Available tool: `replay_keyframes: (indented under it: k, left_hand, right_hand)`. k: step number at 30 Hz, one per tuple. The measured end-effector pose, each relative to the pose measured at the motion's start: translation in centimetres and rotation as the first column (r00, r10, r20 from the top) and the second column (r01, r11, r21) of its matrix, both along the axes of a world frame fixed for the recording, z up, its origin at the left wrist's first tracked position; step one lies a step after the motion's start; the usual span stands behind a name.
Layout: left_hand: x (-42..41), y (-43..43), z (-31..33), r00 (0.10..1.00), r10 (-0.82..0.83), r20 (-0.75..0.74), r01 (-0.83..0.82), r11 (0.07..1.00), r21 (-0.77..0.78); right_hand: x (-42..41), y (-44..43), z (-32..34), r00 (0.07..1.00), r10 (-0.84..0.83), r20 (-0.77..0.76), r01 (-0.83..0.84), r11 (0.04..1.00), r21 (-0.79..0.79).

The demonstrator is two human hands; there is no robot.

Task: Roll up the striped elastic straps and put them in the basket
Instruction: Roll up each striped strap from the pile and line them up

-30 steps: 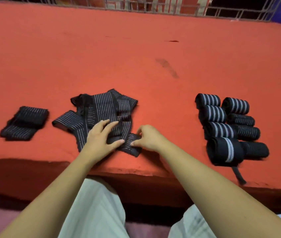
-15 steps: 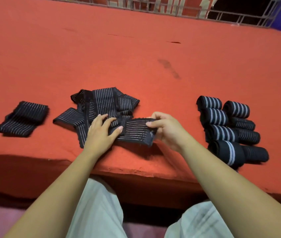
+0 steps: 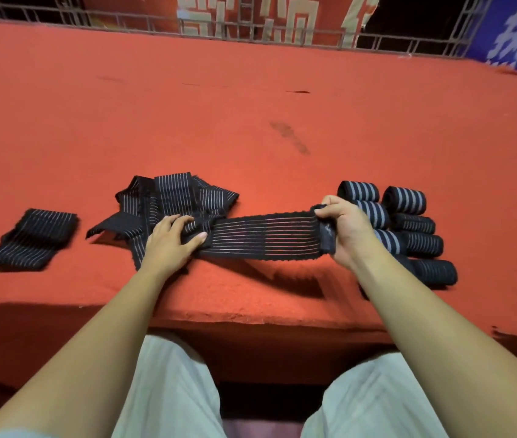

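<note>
The right hand (image 3: pixel 342 230) is gripping one end of a black, white-striped elastic strap (image 3: pixel 263 237), stretched above the red felt table (image 3: pixel 251 105). The left hand (image 3: pixel 168 241), fingers flat, is pressing its other end beside the loose strap pile (image 3: pixel 175 197). Rolled straps (image 3: pixel 409 222) are lying behind the right hand. The pale characters on the blue banner (image 3: pixel 516 30) are cropped and unreadable.

Right hand (image 3: pixel 342 229) is gripping one end of a black striped strap (image 3: pixel 263 238), fingers curled round it, holding it taut and lifted just off the red table (image 3: pixel 251 121). Left hand (image 3: pixel 168 241) is pressing down on the strap's other end, fingers lying on top, at the edge of the loose strap pile (image 3: pixel 172 197). A folded strap (image 3: pixel 34 238) is lying apart at far left. Rolled straps (image 3: pixel 405 222) are sitting in two rows behind the right hand, touching each other. Light trousers (image 3: pixel 172 390) are showing below the table edge. A metal railing (image 3: pixel 251 30) is running along the far side.
</note>
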State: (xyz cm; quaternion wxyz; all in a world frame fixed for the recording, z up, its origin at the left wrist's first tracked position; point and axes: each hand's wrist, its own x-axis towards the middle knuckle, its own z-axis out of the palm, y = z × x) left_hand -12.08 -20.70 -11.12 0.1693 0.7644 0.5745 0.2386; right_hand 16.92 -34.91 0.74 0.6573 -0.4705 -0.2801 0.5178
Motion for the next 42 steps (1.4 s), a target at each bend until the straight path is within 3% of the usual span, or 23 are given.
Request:
replay_keyframes:
  k: [3,6,8,9,10,12,14,16,18,20,24,27,29,32,34,36,38,42]
  left_hand:
    - [0.9,-0.2,0.8,0.998,0.042,-0.054,-0.045,0.998,-0.054]
    - [4.4,-1.8,3.5,0.992,0.099,0.076,-0.102,0.994,0.035]
    - [7.3,-3.9,6.2,0.944,-0.204,0.26,0.186,0.978,0.093]
    - [8.5,-5.2,7.6,0.851,-0.389,0.352,0.398,0.916,0.049]
    - [9.4,-6.5,8.5,0.759,-0.492,0.426,0.56,0.827,-0.043]
    - [10.0,-7.8,9.3,0.69,-0.54,0.482,0.68,0.711,-0.178]
    - [9.7,-7.9,9.6,0.731,-0.539,0.418,0.642,0.75,-0.157]
    - [9.5,-7.7,10.4,0.728,-0.502,0.467,0.599,0.797,-0.076]
    - [9.7,-8.2,12.3,0.646,-0.441,0.623,0.581,0.813,-0.027]
    - [10.3,-8.7,14.3,0.573,-0.383,0.724,0.586,0.809,-0.036]
    - [10.8,-8.8,15.9,0.549,-0.271,0.791,0.59,0.796,-0.136]
    - [10.9,-8.6,14.9,0.553,-0.188,0.812,0.586,0.78,-0.218]
    - [10.6,-8.7,13.9,0.589,-0.178,0.788,0.648,0.687,-0.329]
    - [9.8,-9.2,11.9,0.637,-0.268,0.723,0.745,0.456,-0.487]
    - [9.4,-9.2,10.4,0.636,-0.279,0.719,0.758,0.399,-0.515]
    - [9.1,-8.9,8.6,0.631,-0.289,0.72,0.767,0.37,-0.524]
    - [9.4,-8.8,6.8,0.639,-0.282,0.716,0.763,0.352,-0.542]
    - [10.6,-9.1,3.0,0.69,-0.418,0.59,0.714,0.525,-0.463]
  right_hand:
    - [1.4,-1.3,1.5,1.0,0.021,-0.017,-0.021,1.0,0.014]
    - [1.7,-2.1,2.4,0.963,0.143,0.227,-0.132,0.989,-0.065]
    - [1.3,-2.2,2.8,0.931,0.206,0.3,-0.187,0.978,-0.092]
    - [1.2,-2.2,3.1,0.93,0.211,0.3,-0.195,0.977,-0.082]
    - [1.1,-2.2,3.6,0.934,0.204,0.294,-0.192,0.979,-0.071]
    - [1.5,-2.1,4.6,0.929,0.173,0.326,-0.159,0.985,-0.069]
    - [2.5,-1.9,5.1,0.862,0.141,0.488,-0.096,0.989,-0.115]
    - [3.5,-2.0,4.8,0.748,0.17,0.641,-0.056,0.979,-0.194]
    - [4.5,-2.2,4.1,0.715,0.246,0.654,-0.114,0.964,-0.239]
    - [5.2,-2.3,3.6,0.743,0.29,0.603,-0.168,0.953,-0.251]
    - [6.6,-1.3,3.2,0.862,0.26,0.435,-0.187,0.961,-0.204]
    - [7.6,-0.9,2.7,0.831,0.228,0.508,-0.099,0.959,-0.267]
    - [8.0,-0.5,2.4,0.826,0.129,0.549,0.037,0.959,-0.281]
    - [8.2,1.2,2.8,0.834,-0.061,0.548,0.216,0.951,-0.223]
    - [8.6,2.8,3.1,0.84,-0.191,0.507,0.317,0.933,-0.173]
    - [9.1,4.4,3.2,0.795,-0.294,0.531,0.404,0.909,-0.101]
    - [9.2,6.0,3.2,0.684,-0.353,0.639,0.462,0.887,-0.004]
    - [8.1,8.8,2.8,0.475,-0.31,0.824,0.409,0.906,0.104]
